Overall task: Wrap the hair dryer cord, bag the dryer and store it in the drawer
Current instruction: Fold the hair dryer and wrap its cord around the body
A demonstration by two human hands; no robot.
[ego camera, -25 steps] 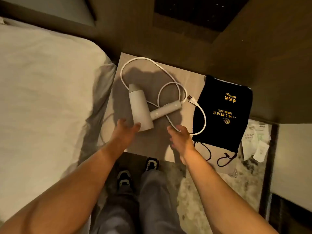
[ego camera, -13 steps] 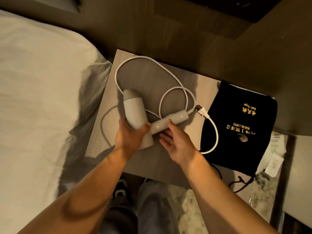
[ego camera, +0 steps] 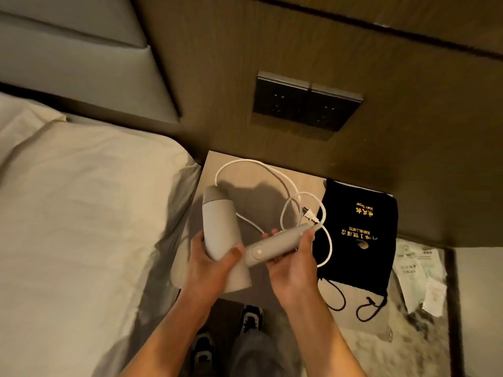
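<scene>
A grey hair dryer [ego camera: 219, 221] is lifted just above the wooden nightstand [ego camera: 209, 164]. My left hand [ego camera: 206, 265] grips its barrel near the wide end. My right hand [ego camera: 292, 263] holds the folding handle [ego camera: 275, 247] from below, thumb near the cord end. The white cord [ego camera: 253, 165] lies in loose loops on the nightstand, and its plug [ego camera: 309, 214] rests beside the handle tip. A flat black drawstring bag [ego camera: 359, 232] with gold lettering lies on the nightstand's right side, its cords hanging over the front edge. No drawer is visible.
A bed with white linen [ego camera: 81, 213] borders the nightstand on the left. A dark socket panel [ego camera: 306, 104] sits on the wooden wall behind. Paper receipts [ego camera: 419, 273] lie at the right. My shoes [ego camera: 251, 318] stand below the front edge.
Both hands came from the nightstand's front edge, closed on the dryer and lifted it toward me. The cord loops shifted slightly and the plug now lies nearer the handle tip.
</scene>
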